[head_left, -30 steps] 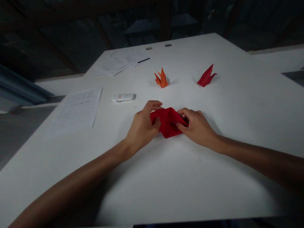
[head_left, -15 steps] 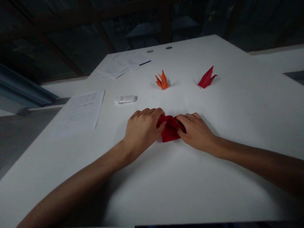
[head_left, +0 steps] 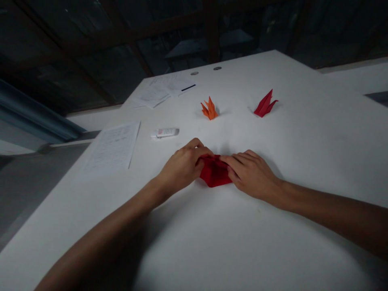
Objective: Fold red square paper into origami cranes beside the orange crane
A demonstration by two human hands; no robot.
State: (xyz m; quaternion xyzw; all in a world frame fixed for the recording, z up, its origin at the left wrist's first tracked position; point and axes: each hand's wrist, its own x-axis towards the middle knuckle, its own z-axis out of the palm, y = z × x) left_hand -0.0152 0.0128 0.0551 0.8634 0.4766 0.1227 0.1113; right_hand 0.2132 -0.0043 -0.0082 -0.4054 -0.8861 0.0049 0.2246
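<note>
A piece of red folded paper (head_left: 216, 173) rests on the white table between my two hands, its near side partly opened like a pocket. My left hand (head_left: 184, 163) pinches its left edge, fingers bent over the top. From the other side my right hand (head_left: 250, 171) grips the right edge, with the thumb at the front and the fingers reaching along the top fold. My fingers hide both ends of the paper. Beyond my hands stand an orange origami crane (head_left: 209, 110) and a red origami crane (head_left: 265, 105).
Left of my hands lie a white marker-like tube (head_left: 165, 133) and a printed sheet (head_left: 113, 147). More papers (head_left: 160, 91) are spread at the far left of the white table (head_left: 318, 141). Two round discs (head_left: 194, 73) sit near its back edge. Dark windows stand behind.
My right fingers have stretched leftward along the paper's top fold, and my left hand has shifted its hold. The paper now looks lower and wider. The whole view has moved slightly.
</note>
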